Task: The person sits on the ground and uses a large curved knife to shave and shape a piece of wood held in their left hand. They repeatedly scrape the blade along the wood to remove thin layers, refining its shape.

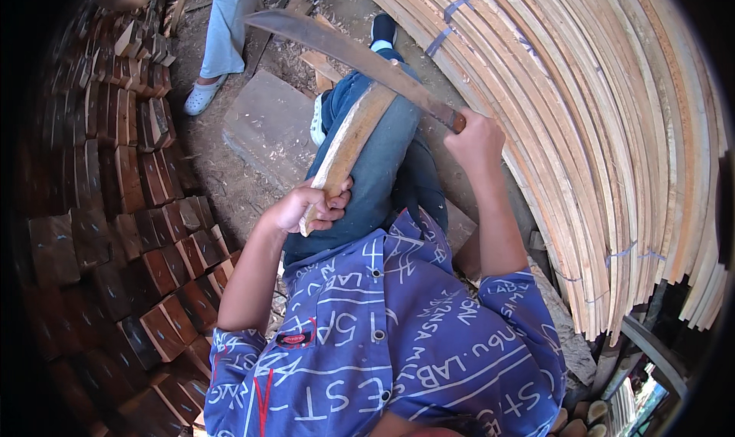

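My left hand [314,207] is closed round the near end of a pale, partly shaved piece of wood [354,144]. The wood slants away from me along my thigh, its far end by my knee. In my right hand [476,140] is the handle of a machete [344,56], the fingers wrapped round it. Its long curved blade reaches left and away, passing above the far end of the wood. Whether the edge touches the wood I cannot tell. Most of the handle is hidden in my fist.
Stacked wooden blocks [164,272] rise along my left. Bundles of long pale wooden strips [566,130], bound with blue ties, fill the right. A flat slab [264,127] lies on the chip-strewn ground. At the far left stands another person's leg [228,35] in light trousers.
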Tool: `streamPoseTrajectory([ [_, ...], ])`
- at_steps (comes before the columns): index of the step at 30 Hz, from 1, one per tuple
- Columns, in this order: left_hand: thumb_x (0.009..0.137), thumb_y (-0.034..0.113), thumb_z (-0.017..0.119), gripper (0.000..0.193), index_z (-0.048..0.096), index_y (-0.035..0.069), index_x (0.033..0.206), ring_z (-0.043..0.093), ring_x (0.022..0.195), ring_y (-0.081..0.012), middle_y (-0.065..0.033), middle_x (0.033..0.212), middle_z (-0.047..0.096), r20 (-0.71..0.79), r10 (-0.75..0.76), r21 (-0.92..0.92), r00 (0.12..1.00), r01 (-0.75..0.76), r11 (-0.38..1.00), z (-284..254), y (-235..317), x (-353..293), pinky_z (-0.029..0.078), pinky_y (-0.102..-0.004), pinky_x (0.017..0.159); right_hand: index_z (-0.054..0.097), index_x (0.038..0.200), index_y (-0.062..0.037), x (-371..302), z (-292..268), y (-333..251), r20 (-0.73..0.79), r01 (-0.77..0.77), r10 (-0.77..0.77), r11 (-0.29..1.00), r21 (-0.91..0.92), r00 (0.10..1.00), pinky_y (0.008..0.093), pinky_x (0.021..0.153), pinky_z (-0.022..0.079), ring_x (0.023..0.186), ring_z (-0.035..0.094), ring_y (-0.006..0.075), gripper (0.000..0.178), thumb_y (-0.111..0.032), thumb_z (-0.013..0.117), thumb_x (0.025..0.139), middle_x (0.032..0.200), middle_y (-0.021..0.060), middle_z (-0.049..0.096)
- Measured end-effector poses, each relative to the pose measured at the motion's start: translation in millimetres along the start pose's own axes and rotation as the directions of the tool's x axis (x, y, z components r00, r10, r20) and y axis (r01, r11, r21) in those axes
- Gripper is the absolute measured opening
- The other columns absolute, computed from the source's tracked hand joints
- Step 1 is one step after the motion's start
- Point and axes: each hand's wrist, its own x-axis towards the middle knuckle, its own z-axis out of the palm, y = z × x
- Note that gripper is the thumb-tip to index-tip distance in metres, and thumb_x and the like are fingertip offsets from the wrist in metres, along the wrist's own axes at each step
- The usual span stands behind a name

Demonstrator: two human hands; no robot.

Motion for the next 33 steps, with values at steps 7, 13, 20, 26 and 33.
streamPoseTrajectory([
  [7, 0.056, 0.002, 0.049, 0.047, 0.04, 0.007, 0.102, 0.038, 0.057, -0.0074, -0.0024, 0.078, 0.038, -0.049, -0.039, 0.1, 0.998, 0.044, 0.994, 8.6, 11.0, 9.4, 0.031, -0.0191, 0.036, 0.066, 0.073, -0.0064, -9.8, 3.2, 8.3, -0.022, -0.109, 0.111, 0.99, 0.084, 0.994, 0.0449, 0.064, 0.05, 0.07, 0.064, 0.0388, 0.013, -0.017, 0.064, 0.067, 0.069, 0.0193, 0.064],
  [13, 0.061, 0.001, 0.048, 0.045, 0.041, 0.006, 0.104, 0.036, 0.055, -0.0081, -0.003, 0.078, 0.039, -0.029, -0.04, 0.122, 0.999, 0.043, 0.992, 1.9, 7.6, 7.5, 0.033, -0.0212, 0.039, 0.065, 0.071, -0.0079, -10.7, -3.9, -22.2, 0.024, 0.088, -0.09, 0.994, 0.067, 0.996, 0.0455, 0.06, 0.049, 0.066, 0.063, 0.038, 0.013, -0.018, 0.066, 0.064, 0.064, 0.0169, 0.063],
  [20, 0.056, 0.004, 0.049, 0.049, 0.042, 0.006, 0.104, 0.035, 0.058, -0.0079, -0.002, 0.078, 0.038, -0.067, -0.035, 0.135, 0.997, 0.044, 0.99, 10.7, 13.2, 15.1, 0.03, -0.0193, 0.037, 0.064, 0.073, -0.0082, -8.6, -12.4, -13.4, -0.017, 0.092, -0.093, 0.996, -0.016, 0.996, 0.0466, 0.059, 0.049, 0.064, 0.063, 0.0372, 0.015, -0.019, 0.067, 0.063, 0.065, 0.0158, 0.064],
  [26, 0.057, 0.004, 0.049, 0.048, 0.042, 0.006, 0.104, 0.034, 0.057, -0.0077, -0.0018, 0.078, 0.037, -0.062, -0.029, 0.119, 0.998, 0.037, 0.992, 6.6, 7.9, 8.6, 0.03, -0.0192, 0.038, 0.065, 0.074, -0.0076, -4.8, -2.3, -29.6, -0.02, 0.17, -0.169, 0.983, 0.064, 0.985, 0.0472, 0.059, 0.049, 0.066, 0.065, 0.0369, 0.014, -0.018, 0.065, 0.064, 0.066, 0.0176, 0.064],
  [33, 0.06, 0.002, 0.047, 0.041, 0.041, 0.006, 0.101, 0.035, 0.055, -0.0087, -0.0023, 0.078, 0.038, -0.069, 0.005, 0.161, 0.998, 0.006, 0.987, 11.3, 15.6, 14.3, 0.033, -0.0217, 0.04, 0.065, 0.075, -0.0059, -12.3, -10.5, -23.7, -0.015, 0.103, -0.103, 0.995, -0.012, 0.995, 0.045, 0.057, 0.05, 0.064, 0.064, 0.0376, 0.018, -0.022, 0.067, 0.066, 0.068, 0.0175, 0.065],
])
